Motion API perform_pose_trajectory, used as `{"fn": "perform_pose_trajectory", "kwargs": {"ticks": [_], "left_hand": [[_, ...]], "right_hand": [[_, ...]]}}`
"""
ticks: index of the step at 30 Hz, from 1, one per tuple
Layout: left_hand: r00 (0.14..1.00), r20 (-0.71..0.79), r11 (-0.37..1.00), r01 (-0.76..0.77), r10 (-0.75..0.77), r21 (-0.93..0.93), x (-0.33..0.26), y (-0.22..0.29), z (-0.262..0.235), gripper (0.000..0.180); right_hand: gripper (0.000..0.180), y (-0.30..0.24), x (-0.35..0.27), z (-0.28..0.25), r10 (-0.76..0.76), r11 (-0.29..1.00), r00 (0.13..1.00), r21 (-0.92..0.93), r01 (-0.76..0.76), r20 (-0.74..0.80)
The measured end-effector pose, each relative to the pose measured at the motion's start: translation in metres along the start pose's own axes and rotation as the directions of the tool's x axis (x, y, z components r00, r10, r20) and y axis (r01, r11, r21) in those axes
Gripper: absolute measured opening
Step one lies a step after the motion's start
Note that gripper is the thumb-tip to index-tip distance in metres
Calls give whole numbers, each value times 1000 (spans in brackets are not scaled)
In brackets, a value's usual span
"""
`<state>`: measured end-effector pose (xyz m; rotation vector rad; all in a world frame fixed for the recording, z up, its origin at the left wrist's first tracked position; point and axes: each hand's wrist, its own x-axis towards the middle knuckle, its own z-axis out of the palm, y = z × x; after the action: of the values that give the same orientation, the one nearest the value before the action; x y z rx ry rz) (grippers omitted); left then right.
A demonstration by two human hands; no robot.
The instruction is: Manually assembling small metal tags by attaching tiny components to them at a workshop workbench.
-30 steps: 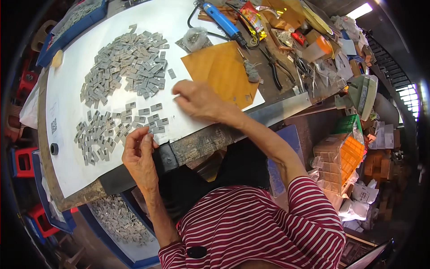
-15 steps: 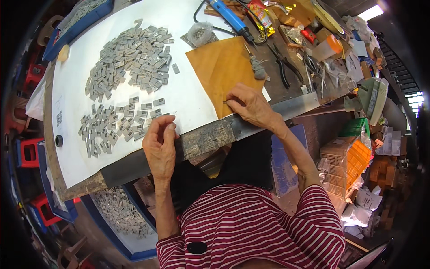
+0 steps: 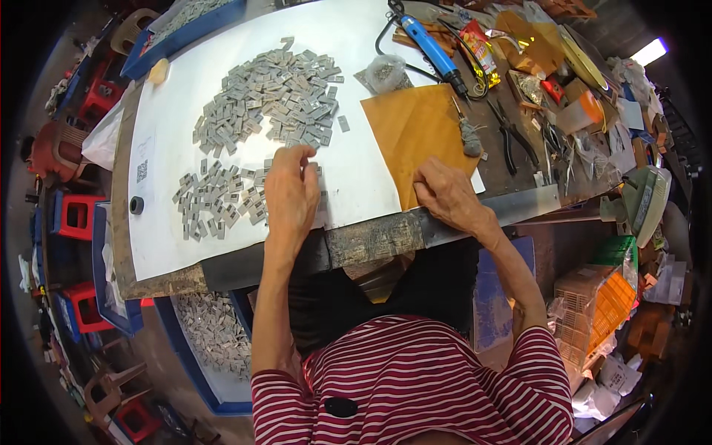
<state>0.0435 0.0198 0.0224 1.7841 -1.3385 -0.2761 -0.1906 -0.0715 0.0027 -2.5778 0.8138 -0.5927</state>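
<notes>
- Table (image 3: 378, 243) w/ white sheet (image 3: 363, 178), small grey rect. pcs (image 3: 271, 96)
- L hand (image 3: 291, 199) over pcs, bent; can't tell grip
- R hand (image 3: 451, 196) curled, brown sheet's (image 3: 415, 130) lower edge; grip unclear

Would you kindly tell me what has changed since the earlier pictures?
The left hand has moved forward from the near table edge to the near side of the larger pile of grey pieces. The right hand has gone rightward, from over the white paper to the tan sheet. Whether either holds anything is unclear. The blue tool and black pliers stayed put.
</notes>
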Motion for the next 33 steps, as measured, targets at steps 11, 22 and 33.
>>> {"fn": "perform_pose_trajectory", "kwargs": {"ticks": [11, 22, 33], "left_hand": [[974, 74, 876, -223, 212, 428, 43, -23, 46, 16], [962, 181, 890, -259, 203, 376, 41, -19, 55, 18], [915, 279, 762, -399, 292, 510, 48, -25, 58, 13]], "right_hand": [[6, 9, 5, -13, 455, 557, 879, 723, -408, 145], [9, 13, 2, -13, 461, 168, 856, 924, -343, 233], [12, 5, 4, -12, 493, 191, 838, 911, -365, 233]]}}
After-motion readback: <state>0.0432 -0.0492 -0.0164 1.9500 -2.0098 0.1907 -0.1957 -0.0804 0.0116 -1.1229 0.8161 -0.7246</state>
